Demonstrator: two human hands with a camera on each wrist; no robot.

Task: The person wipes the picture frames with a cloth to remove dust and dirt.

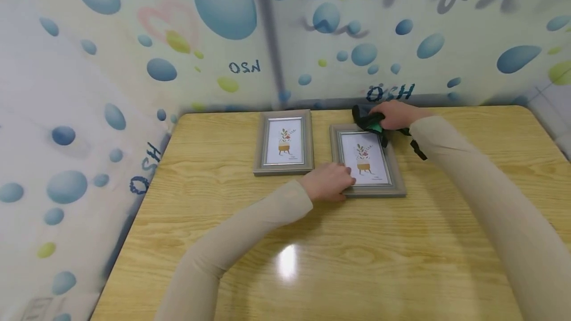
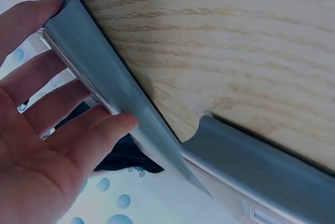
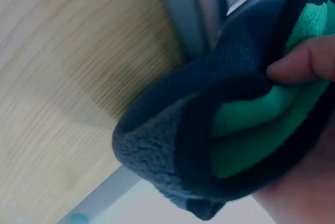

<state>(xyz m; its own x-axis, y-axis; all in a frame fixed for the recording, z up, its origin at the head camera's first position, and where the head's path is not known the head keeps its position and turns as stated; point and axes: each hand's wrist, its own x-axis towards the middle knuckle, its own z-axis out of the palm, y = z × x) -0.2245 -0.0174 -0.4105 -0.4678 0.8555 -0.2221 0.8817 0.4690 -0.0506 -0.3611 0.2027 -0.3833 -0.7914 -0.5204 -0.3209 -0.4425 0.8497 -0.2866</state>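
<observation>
A grey picture frame (image 1: 368, 157) with a plant-pot print lies on the table, and my left hand (image 1: 327, 182) grips its lower left side. In the left wrist view the fingers and thumb (image 2: 112, 127) reach around the frame's moulding (image 2: 112, 67). My right hand (image 1: 394, 114) holds a bunched dark cloth (image 1: 366, 119) with a green inner side against the frame's top right corner. The right wrist view shows the thumb (image 3: 303, 67) pressing into the cloth's folds (image 3: 157, 140); the other fingers are mostly hidden.
A second, matching picture frame (image 1: 284, 141) lies left of the first, a small gap away. Both are on a wooden table (image 1: 357, 256) near its far edge. Behind rises a wall (image 1: 285, 48) with blue and green spots. A dark strap end (image 1: 418, 150) hangs by the right cuff.
</observation>
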